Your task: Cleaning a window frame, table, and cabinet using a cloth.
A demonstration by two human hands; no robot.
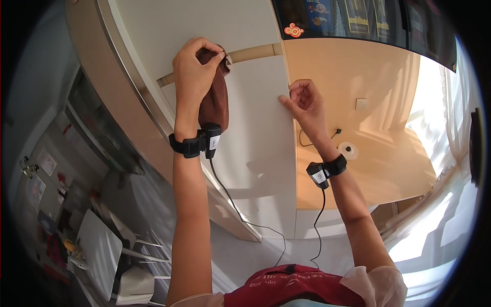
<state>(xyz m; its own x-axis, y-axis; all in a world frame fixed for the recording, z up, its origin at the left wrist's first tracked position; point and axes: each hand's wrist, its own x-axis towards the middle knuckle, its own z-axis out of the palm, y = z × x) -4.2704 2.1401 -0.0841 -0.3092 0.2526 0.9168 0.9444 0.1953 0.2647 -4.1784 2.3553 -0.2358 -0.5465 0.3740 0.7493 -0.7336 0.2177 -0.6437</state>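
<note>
My left hand (197, 69) is raised at the upper centre, its fingers pinched on a brown cloth (216, 96) that hangs down beside my wrist. The cloth is in front of a tall white cabinet door (257, 134). At the right edge of that door is my right hand (307, 98), with the thumb against the edge and the other fingers curled behind it. Above the door runs a beige gap (255, 53), and over it is another white panel (203, 19). Both wrists wear black straps with small cabled devices.
Right of the door stands a wooden desk surface (376, 169) with a white round object (348, 151) and a black plug on a cable. A glass-fronted cabinet (345, 19) hangs above. A white table (99, 249) and chairs stand lower left; curtains (456, 134) hang right.
</note>
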